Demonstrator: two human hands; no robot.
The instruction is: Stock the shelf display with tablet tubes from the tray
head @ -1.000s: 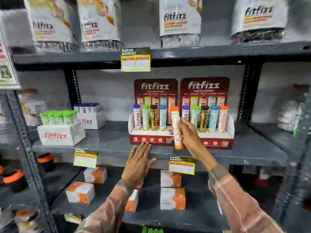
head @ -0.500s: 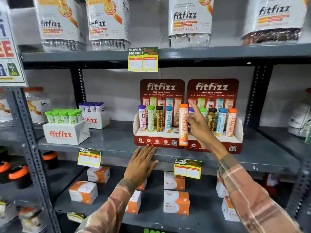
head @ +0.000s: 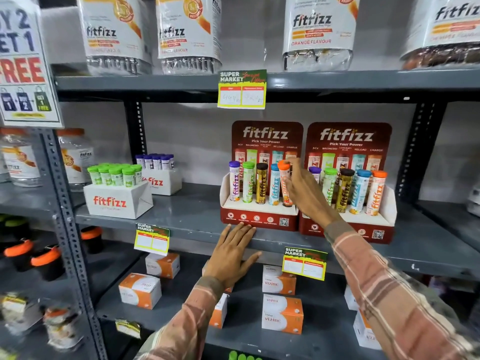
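Observation:
Two red fitfizz displays stand side by side on the middle shelf, the left display [head: 259, 220] and the right display [head: 348, 231]. My right hand [head: 304, 193] grips an orange-capped tube [head: 283, 178], which stands upright in the rightmost slot of the left display, next to a blue-capped tube [head: 274, 185]. Purple, green and black-capped tubes fill the other slots. The right display holds a full row of tubes. My left hand [head: 231, 253] lies flat with spread fingers on the shelf edge [head: 197, 236], touching the left display's front. The tray is out of view.
White fitfizz boxes with green-capped tubes [head: 117, 175] and purple-capped tubes [head: 155, 161] stand at the shelf's left. Large fitfizz jars [head: 315, 32] line the upper shelf. Orange-and-white boxes [head: 281, 313] sit on the lower shelf. Price tags [head: 304, 262] hang from shelf edges.
My right hand has carried the orange-capped tube up and back from in front of the displays into the left display's last slot. The view has moved closer. My left hand stays on the shelf edge.

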